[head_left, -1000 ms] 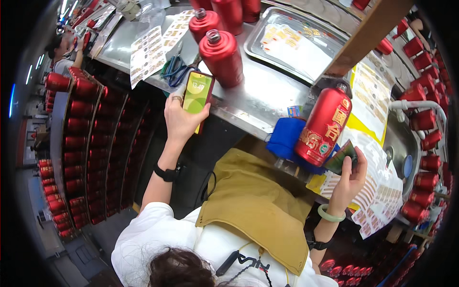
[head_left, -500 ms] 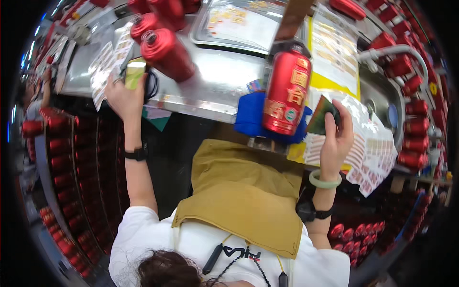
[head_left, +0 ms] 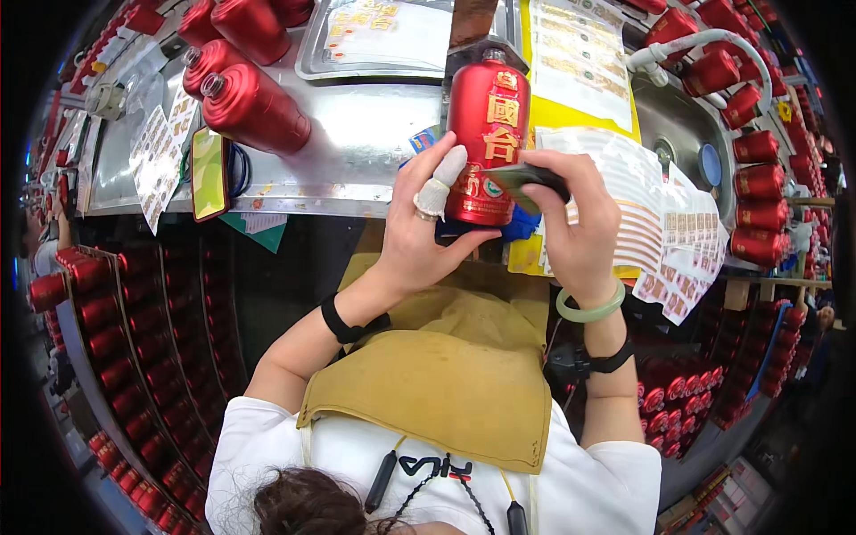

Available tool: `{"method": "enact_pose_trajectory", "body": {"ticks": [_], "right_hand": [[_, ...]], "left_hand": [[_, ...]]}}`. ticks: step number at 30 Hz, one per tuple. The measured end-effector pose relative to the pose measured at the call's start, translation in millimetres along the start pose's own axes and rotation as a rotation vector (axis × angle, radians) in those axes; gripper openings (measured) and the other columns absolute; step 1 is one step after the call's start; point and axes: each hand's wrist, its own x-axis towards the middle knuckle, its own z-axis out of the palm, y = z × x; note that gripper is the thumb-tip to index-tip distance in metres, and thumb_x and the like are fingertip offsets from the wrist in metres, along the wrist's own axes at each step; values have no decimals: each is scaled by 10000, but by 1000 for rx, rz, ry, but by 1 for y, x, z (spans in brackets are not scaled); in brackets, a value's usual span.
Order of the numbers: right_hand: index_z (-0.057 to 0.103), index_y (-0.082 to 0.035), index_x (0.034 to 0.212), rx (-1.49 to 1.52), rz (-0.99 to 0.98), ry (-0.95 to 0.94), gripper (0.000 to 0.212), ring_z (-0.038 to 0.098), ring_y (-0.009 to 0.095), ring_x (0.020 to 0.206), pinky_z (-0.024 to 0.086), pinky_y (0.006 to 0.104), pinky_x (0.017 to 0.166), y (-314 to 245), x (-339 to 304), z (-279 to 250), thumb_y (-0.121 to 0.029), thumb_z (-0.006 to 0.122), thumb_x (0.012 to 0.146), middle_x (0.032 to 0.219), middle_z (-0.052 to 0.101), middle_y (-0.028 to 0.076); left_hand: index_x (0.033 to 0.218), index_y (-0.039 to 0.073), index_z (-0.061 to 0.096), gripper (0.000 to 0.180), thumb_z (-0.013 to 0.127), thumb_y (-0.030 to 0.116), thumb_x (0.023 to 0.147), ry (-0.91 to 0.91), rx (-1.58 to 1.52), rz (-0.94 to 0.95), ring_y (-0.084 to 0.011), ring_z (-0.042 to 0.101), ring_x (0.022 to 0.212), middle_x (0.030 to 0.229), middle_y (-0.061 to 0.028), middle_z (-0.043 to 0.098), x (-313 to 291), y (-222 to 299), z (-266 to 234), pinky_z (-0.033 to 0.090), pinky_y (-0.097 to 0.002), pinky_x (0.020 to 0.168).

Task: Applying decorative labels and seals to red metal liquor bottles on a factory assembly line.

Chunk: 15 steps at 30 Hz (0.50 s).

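Steel table point(head_left: 357, 152) runs across the upper half of the frame; your yellow apron point(head_left: 437, 383) fills lower centre. Racks of small red bottles point(head_left: 98, 321) line the left edge, more of them point(head_left: 758, 196) down the right edge. A metal tray point(head_left: 392, 36) with label sheets sits top centre. Two red bottles lying on their sides point(head_left: 250, 107) are at upper left on the table, well apart from your hands. A yellow-green phone point(head_left: 208, 174) lies just below them near the table edge.

The red bottle point(head_left: 486, 138) stands upright at centre top, on a blue pad point(head_left: 517, 227), right between your hands. Your left hand point(head_left: 428, 223) wraps its lower left side, fingers curled against it, a white cot on one finger point(head_left: 441, 183). Your right hand point(head_left: 580, 223) is just right of the bottle, closed on a small dark flat thing point(head_left: 526, 178) pressed to the bottle's lower front; can't tell what it is. Pale green bangle point(head_left: 590, 308) on the right wrist, black band point(head_left: 343, 321) on the left. White sticker sheets point(head_left: 660, 232) lie right of the right hand.
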Motion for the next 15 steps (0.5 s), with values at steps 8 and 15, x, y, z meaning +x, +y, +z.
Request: {"method": "enact_pose_trajectory", "body": {"ticks": [8, 15], "right_hand": [[685, -27, 1171, -224, -124, 176, 279, 616, 319, 897, 501, 404, 816, 14, 32, -13, 40, 646, 903, 958, 675, 127], [741, -56, 1107, -199, -109, 203, 272, 662, 260, 877, 521, 356, 816, 16, 15, -7, 9, 723, 843, 997, 732, 72]], "left_hand": [[1428, 158, 614, 822, 929, 194, 671, -108, 352, 115, -389, 538, 1254, 1434, -202, 526, 11, 20, 4, 473, -468, 1044], [1358, 102, 662, 736, 906, 94, 664, 0, 251, 112, -381, 627, 1173, 1395, -192, 565, 4, 3, 1, 537, -449, 988]]}}
